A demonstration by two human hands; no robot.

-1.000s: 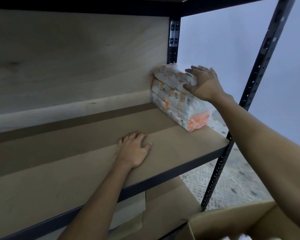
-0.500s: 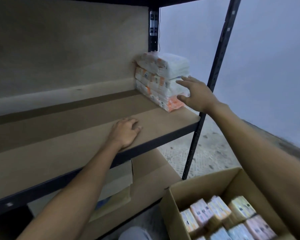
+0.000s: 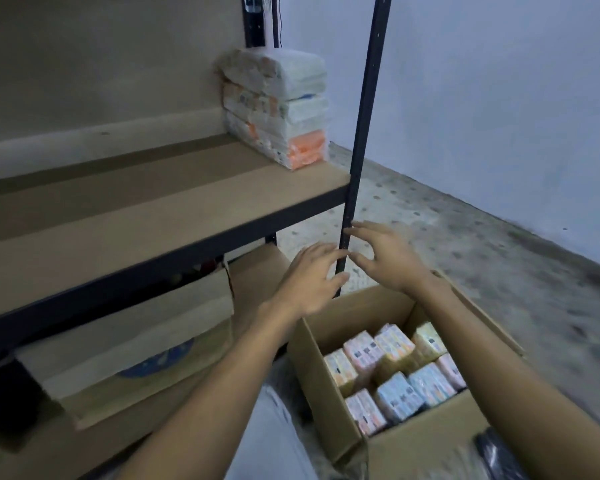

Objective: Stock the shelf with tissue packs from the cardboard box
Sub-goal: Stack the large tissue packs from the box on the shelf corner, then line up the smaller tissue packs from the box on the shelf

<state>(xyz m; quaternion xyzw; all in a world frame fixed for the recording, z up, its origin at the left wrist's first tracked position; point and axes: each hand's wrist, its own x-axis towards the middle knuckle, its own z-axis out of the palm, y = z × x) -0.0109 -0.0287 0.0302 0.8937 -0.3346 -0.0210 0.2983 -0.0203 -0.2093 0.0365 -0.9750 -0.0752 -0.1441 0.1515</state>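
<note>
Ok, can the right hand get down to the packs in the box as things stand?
Probably yes. The box stands open, its flaps folded out, with the packs exposed at the top. The right hand hangs empty above the far rim, fingers spread, and nothing lies between it and them. The left hand is off to the side.

No legible text. Small dark label patches on pastel plastic-wrapped tissue packs (image 3: 395, 368) in brown cardboard box (image 3: 321, 382): blurred, unreadable.
</note>
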